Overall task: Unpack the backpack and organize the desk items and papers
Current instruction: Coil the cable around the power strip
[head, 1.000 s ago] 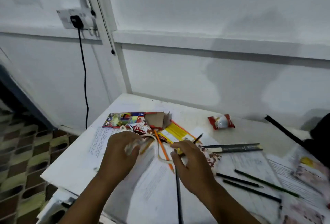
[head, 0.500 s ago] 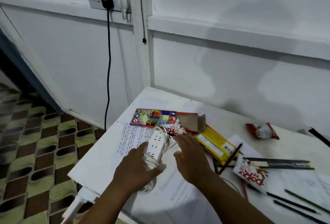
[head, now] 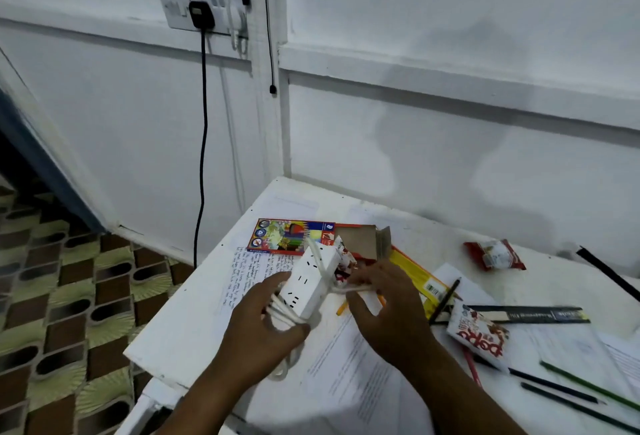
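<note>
White wall (head: 450, 18) with a ledge. Wall socket (head: 201, 6) at upper left holds a black plug (head: 201, 14); its black cord (head: 202, 143) hangs down toward the floor. Thin black wire (head: 268, 36) hangs beside a white pipe. Floor tiles (head: 62, 296) patterned brown, green and black. Blue doorframe edge (head: 38, 157) at left.
</note>
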The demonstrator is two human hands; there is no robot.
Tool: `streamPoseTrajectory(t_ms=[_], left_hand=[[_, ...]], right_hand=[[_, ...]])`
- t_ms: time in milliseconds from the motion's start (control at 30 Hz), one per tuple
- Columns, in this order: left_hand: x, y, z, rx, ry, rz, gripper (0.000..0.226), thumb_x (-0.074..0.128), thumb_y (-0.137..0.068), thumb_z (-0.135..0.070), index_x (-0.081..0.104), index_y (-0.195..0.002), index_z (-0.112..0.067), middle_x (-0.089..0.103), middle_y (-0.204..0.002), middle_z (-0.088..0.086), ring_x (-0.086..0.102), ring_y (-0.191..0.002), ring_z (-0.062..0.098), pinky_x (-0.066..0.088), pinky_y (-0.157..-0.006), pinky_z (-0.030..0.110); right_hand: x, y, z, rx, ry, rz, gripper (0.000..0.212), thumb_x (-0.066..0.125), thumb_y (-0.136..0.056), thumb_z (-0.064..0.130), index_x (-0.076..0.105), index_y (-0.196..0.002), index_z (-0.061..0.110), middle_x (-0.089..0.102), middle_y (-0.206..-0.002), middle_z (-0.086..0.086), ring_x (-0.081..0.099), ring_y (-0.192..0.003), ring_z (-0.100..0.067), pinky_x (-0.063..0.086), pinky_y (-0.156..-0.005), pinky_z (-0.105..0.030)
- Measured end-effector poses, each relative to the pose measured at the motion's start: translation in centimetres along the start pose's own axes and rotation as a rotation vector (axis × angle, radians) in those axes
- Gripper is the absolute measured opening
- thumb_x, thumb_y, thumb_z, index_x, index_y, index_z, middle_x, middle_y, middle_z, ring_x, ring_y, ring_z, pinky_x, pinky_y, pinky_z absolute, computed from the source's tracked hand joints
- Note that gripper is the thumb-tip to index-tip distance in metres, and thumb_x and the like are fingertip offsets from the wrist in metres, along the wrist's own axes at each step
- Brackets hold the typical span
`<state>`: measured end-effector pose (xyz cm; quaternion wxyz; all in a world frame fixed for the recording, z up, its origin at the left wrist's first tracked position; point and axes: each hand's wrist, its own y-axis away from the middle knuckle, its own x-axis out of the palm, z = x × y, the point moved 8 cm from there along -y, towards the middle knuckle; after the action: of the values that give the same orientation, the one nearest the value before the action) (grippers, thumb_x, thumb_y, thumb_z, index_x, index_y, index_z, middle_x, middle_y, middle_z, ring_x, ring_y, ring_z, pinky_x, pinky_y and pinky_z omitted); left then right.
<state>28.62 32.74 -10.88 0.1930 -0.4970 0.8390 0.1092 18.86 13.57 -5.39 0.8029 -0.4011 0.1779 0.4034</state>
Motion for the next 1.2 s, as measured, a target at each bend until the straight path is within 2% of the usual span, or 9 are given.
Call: streamPoseTrajectory(t_ms=[233, 400, 567, 700, 800, 900, 1033, 1133, 1200], left_hand=[[2.1, 0.5, -5.5, 0.137, 0.160, 0.163, 0.075, 0.081, -0.060, -0.033, 0.055, -0.130, -0.038, 0.062, -0.128, -0.013, 0.059, -0.120, 0.013, 0.052, -0.098, 0.034], [4.1, 0.8, -9.8, 0.230, 0.189, 0.221, 0.077, 0.082, -0.059, -0.031, 0.052, -0.129, -0.043, 0.062, -0.127, -0.014, 0.060, -0.118, 0.010, 0.051, -0.095, 0.030], [7.3, 1.0, -12.3, 0.248, 0.250, 0.289, 0.106, 0.080, -0.071, -0.013, 0.021, -0.147, -0.057, 0.046, -0.139, -0.037, 0.048, -0.129, -0.006, 0.045, -0.099, 0.020], [8.8, 1.3, -13.6, 0.272, 0.216, 0.279, 0.091, 0.081, -0.065, -0.018, 0.043, -0.143, -0.045, 0.050, -0.140, -0.027, 0.047, -0.131, -0.004, 0.042, -0.097, 0.014], [8.8, 0.9, -13.4, 0.245, 0.234, 0.178, 0.075, 0.081, -0.056, -0.034, 0.057, -0.126, -0.031, 0.062, -0.118, -0.012, 0.063, -0.106, 0.013, 0.055, -0.082, 0.031], [8.9, 0.5, -13.0, 0.181, 0.216, 0.042, 0.066, 0.077, -0.054, -0.041, 0.058, -0.117, -0.032, 0.065, -0.108, -0.007, 0.064, -0.096, 0.020, 0.055, -0.081, 0.045], [8.7, 0.2, -13.0, 0.128, 0.121, -0.120, 0.054, 0.074, -0.053, -0.047, 0.060, -0.104, -0.037, 0.063, -0.103, -0.009, 0.063, -0.090, 0.015, 0.050, -0.071, 0.031], [9.4, 0.6, -13.7, 0.098, 0.107, -0.098, 0.051, 0.075, -0.061, -0.034, 0.059, -0.108, -0.039, 0.069, -0.092, -0.011, 0.065, -0.075, 0.010, 0.050, -0.061, 0.026], [9.9, 1.2, -13.9, 0.105, 0.088, -0.051, 0.052, 0.074, -0.063, -0.030, 0.061, -0.112, -0.040, 0.070, -0.094, -0.013, 0.066, -0.077, 0.009, 0.054, -0.066, 0.028]], right_hand=[[-6.6, 0.4, 1.6, 0.007, 0.150, -0.246, 0.034, 0.062, -0.087, 0.056, 0.074, -0.075, 0.026, 0.059, -0.072, 0.013, 0.053, -0.069, -0.007, 0.043, -0.065, -0.032], [-10.0, 1.2, 0.6, 0.098, 0.163, -0.312, 0.045, 0.058, -0.081, 0.070, 0.073, -0.071, 0.029, 0.057, -0.067, 0.013, 0.051, -0.066, -0.010, 0.045, -0.062, -0.042], [-11.5, 2.1, -0.1, 0.074, 0.147, -0.273, 0.046, 0.072, -0.060, 0.076, 0.070, -0.065, 0.031, 0.056, -0.065, 0.012, 0.051, -0.065, -0.012, 0.044, -0.058, -0.039], [-12.9, 3.4, -1.4, 0.071, 0.181, -0.277, 0.053, 0.067, -0.064, 0.081, 0.065, -0.061, 0.029, 0.056, -0.062, 0.013, 0.052, -0.064, -0.010, 0.043, -0.058, -0.037], [-14.0, 4.0, -2.4, 0.066, 0.191, -0.221, 0.047, 0.069, -0.070, 0.074, 0.067, -0.067, 0.027, 0.057, -0.067, 0.014, 0.052, -0.066, -0.008, 0.042, -0.061, -0.030], [-14.2, 4.5, -3.5, 0.045, 0.096, -0.044, 0.016, 0.077, -0.077, 0.039, 0.071, -0.081, 0.025, 0.060, -0.078, 0.015, 0.056, -0.073, -0.001, 0.043, -0.065, -0.013], [-14.5, 5.3, -3.2, -0.011, 0.050, 0.116, 0.012, 0.067, -0.087, 0.025, 0.073, -0.097, 0.025, 0.062, -0.086, 0.013, 0.057, -0.079, 0.000, 0.046, -0.068, -0.010], [-16.4, 5.4, -2.6, -0.061, 0.003, 0.111, 0.016, 0.062, -0.090, 0.028, 0.073, -0.101, 0.023, 0.059, -0.087, 0.011, 0.056, -0.079, -0.002, 0.046, -0.066, -0.014], [-18.4, 5.1, -2.4, -0.099, 0.019, 0.051, 0.019, 0.058, -0.091, 0.028, 0.074, -0.101, 0.022, 0.054, -0.086, 0.010, 0.052, -0.079, -0.001, 0.041, -0.065, -0.011]])
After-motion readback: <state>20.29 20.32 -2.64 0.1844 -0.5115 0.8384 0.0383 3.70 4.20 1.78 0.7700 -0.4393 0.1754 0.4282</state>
